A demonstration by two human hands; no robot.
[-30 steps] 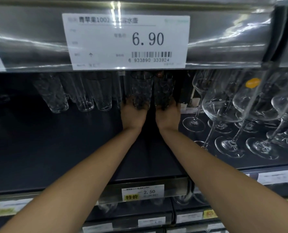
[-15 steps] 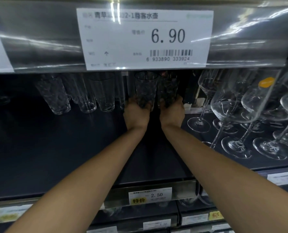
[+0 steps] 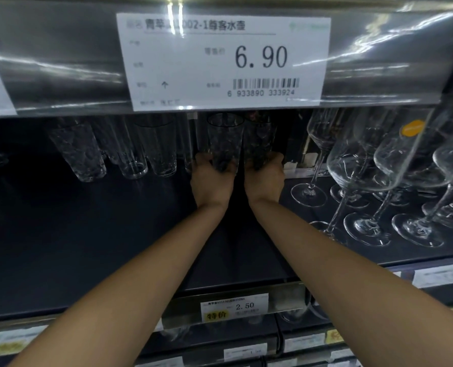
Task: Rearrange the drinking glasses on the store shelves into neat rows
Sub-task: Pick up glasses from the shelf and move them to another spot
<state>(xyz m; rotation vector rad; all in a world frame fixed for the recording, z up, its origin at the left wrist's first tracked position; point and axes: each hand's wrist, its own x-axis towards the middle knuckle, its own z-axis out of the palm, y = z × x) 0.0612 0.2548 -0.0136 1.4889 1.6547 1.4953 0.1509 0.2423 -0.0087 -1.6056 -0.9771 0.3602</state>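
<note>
Head view: you've got two clear, straight-sided tumblers with a dimpled, mottled texture, upright and side by side at the back of the dark shelf (image 3: 87, 234). Their rims sit just under the 6.90 price tag (image 3: 225, 59).

Left tumbler (image 3: 225, 139) is at 12 o'clock from your left hand (image 3: 212, 178). The fingers (image 3: 201, 160) are curled round its lower part, and the base is buried in your grip. Right tumbler (image 3: 261, 136) is at 12 o'clock from your right hand (image 3: 265, 178), with the fingers (image 3: 277, 158) wrapped round its base the same way. The two glasses are close, nearly touching at the walls. I can't tell whether the bases are on the shelf or lifted.

At 9 o'clock from the left hand there's a loose row of other tumblers: two plain ones (image 3: 159, 149) (image 3: 132, 154) and a textured one (image 3: 79, 152) further out.

At 3 o'clock from the right hand there's a cluster of wine glasses (image 3: 357, 160), stems down. One carries an orange sticker (image 3: 411, 128).

At 6 o'clock, on the shelf edge, is a 2.50 tag (image 3: 234, 308).
</note>
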